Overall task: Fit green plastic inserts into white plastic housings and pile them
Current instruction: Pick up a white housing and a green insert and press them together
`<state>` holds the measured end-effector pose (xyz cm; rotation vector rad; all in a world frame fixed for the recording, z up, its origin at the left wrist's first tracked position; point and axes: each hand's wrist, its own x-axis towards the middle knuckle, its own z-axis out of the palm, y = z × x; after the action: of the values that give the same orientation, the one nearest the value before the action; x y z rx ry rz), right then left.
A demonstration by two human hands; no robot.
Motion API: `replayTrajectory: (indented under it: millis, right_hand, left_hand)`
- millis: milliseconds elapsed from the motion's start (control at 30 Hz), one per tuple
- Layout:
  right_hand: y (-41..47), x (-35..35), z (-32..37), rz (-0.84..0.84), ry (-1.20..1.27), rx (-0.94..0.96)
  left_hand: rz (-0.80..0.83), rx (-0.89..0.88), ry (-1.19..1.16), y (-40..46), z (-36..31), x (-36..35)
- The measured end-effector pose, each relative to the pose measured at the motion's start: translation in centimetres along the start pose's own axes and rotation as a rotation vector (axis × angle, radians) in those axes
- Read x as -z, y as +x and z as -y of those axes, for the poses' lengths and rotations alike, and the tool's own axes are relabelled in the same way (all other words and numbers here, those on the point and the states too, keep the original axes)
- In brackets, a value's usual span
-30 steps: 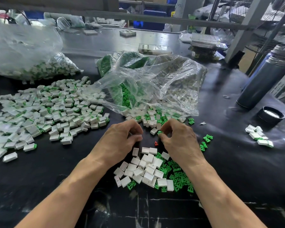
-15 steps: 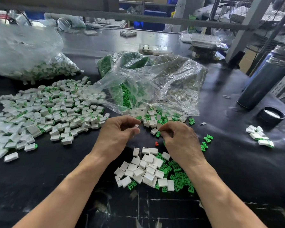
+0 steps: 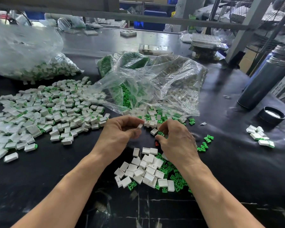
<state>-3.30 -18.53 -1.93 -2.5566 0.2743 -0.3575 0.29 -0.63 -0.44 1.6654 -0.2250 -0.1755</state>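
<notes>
My left hand (image 3: pixel 120 134) pinches a small white housing (image 3: pixel 139 126) between thumb and fingertips, just above the black table. My right hand (image 3: pixel 176 142) is close beside it, fingers curled down onto a green insert (image 3: pixel 160 133) near a loose white housing (image 3: pixel 154 131). Below my hands lie a cluster of empty white housings (image 3: pixel 145 171) and loose green inserts (image 3: pixel 174 176). A wide pile of assembled white-and-green pieces (image 3: pixel 44 112) spreads at the left.
An open clear bag (image 3: pixel 151 83) spilling green inserts and white housings lies just beyond my hands. A second bag of pieces (image 3: pixel 28 60) sits far left. A grey flask (image 3: pixel 263 83), a black lid (image 3: pixel 272 115) and a small group of pieces (image 3: pixel 258 135) are at the right.
My left hand has lifted slightly and moved left with a white housing pinched in it. My right hand has shifted little, its fingers staying on the green inserts.
</notes>
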Motion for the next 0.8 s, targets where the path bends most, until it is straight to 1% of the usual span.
replayTrajectory:
  millis: [167, 267, 467, 633, 800]
  right_hand:
    - [-0.1, 0.2, 0.2, 0.008, 0.132, 0.008]
    - [-0.2, 0.3, 0.3, -0.010, 0.261, 0.009]
    - [-0.2, 0.6, 0.1, -0.063, 0.450, 0.035]
    - [-0.1, 0.6, 0.0, -0.002, 0.675, -0.049]
    - [0.0, 0.9, 0.4, 0.010, 0.946, -0.145]
  left_hand:
    - [-0.002, 0.020, -0.078, -0.1, 0.2, -0.1]
    - [-0.001, -0.014, -0.115, 0.0, 0.4, 0.0]
    - [-0.040, -0.055, -0.053, 0.0, 0.2, -0.4]
    - [-0.010, -0.035, -0.085, 0.0, 0.3, -0.7]
    - [-0.026, 0.020, -0.167, -0.2, 0.4, -1.2]
